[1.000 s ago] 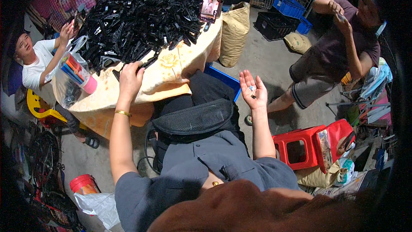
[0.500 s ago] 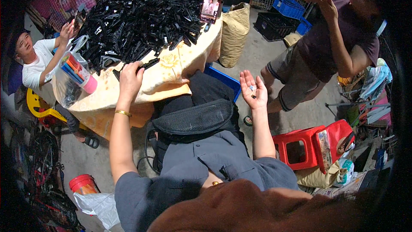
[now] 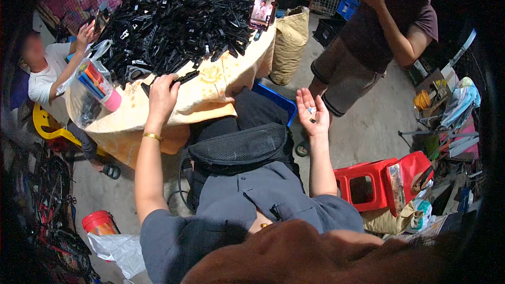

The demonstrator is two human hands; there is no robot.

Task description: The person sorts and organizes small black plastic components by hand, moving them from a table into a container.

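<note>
My left hand (image 3: 164,96) is at the near edge of the cloth-covered table (image 3: 211,73), its fingers curled on a long, narrow black plastic piece (image 3: 188,77); part of the piece is hidden behind the hand. Palm up, my right hand (image 3: 314,110) is held out to the right of the table with its fingers stretched. On that palm lie a few tiny pieces (image 3: 312,114), some pale and one black, too small to name. A big heap of black plastic pieces (image 3: 179,21) covers most of the table beyond my left hand.
A phone (image 3: 262,9) stands at the heap's right. A plastic bag with coloured items (image 3: 96,89) is at left, near a person in white (image 3: 50,76). Another person (image 3: 376,26) stands at right. Around me are a sack (image 3: 290,47), a red stool (image 3: 363,181) and a red bucket (image 3: 99,222).
The standing person at right has shifted left and farther off, arms raised to a held item. My hands keep nearly the same poses; the view has shifted slightly.
</note>
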